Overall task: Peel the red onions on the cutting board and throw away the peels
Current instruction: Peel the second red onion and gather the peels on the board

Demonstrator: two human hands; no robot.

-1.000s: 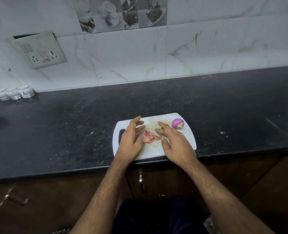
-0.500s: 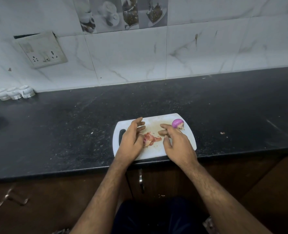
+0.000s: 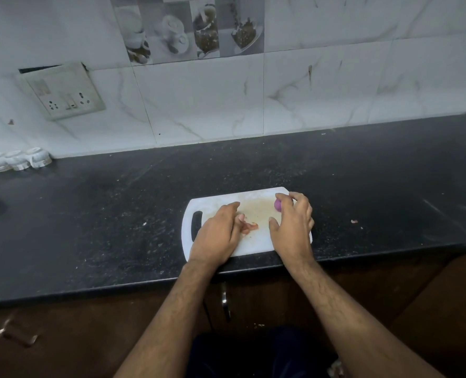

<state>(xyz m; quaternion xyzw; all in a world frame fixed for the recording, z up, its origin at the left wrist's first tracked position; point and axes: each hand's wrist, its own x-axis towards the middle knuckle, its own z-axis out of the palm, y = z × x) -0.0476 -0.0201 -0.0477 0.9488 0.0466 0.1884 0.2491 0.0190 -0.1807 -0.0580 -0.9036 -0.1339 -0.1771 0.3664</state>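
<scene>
Cups (image 3: 16, 159), small and white, sit far off at the left end of the black table (image 3: 117, 214), and a switch plate (image 3: 62, 91) hangs on the wall above them. Next comes the white cutting board (image 3: 215, 203), close to the front edge. On it lies the left hand (image 3: 216, 236) with its fingers bent over a little heap of peels (image 3: 249, 227); I cannot tell if it has a grip on them or only rests beside them. The peels look thin, dry and very light, so they would scrunch up easily and may stick to fingers. Best to gather them into one bunch before lifting. Further right, at the far corner of the board, is the red onion (image 3: 278, 205). The right hand (image 3: 291, 225) has its fingers curled round it from above. It looks shiny and bare, so it may be slippery and roll. It is firm, so a grip round its middle should do
</scene>
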